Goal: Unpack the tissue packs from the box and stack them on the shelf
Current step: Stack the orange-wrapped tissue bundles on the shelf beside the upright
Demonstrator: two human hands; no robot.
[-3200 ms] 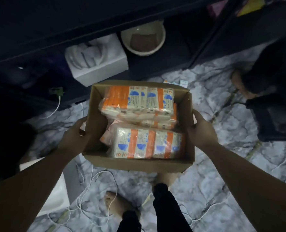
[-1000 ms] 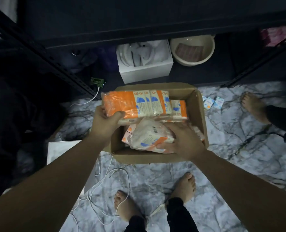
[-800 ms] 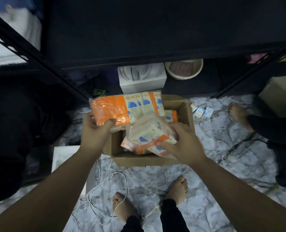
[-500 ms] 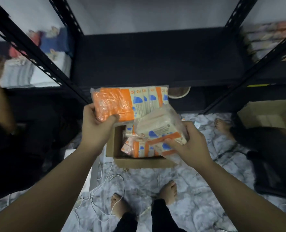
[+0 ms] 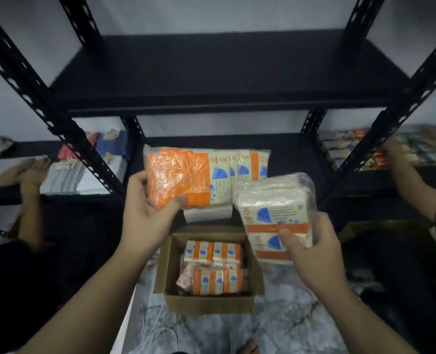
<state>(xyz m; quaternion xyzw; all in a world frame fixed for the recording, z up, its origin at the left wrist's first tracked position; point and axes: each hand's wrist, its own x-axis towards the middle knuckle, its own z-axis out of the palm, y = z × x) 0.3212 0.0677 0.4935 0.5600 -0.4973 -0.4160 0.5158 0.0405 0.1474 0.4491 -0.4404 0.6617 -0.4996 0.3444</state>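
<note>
Both packs have come up out of the box [image 5: 209, 302]: left hand [image 5: 145, 215] fingers grip one tissue pack [image 5: 201, 175], right hand [image 5: 311, 254] fingers grip another pack [image 5: 275, 208], the bare shelf [image 5: 211, 72] above and beyond the fingers, ready for stacking

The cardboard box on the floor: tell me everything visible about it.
The box is plain brown cardboard, open at the top, sitting flat on the marbled floor below the dark shelf. Inside lie more tissue packs with orange and white wrappers and blue marks, in roughly two rows. Neither hand touches it; the left hand and right hand each hold a pack above it.
</note>
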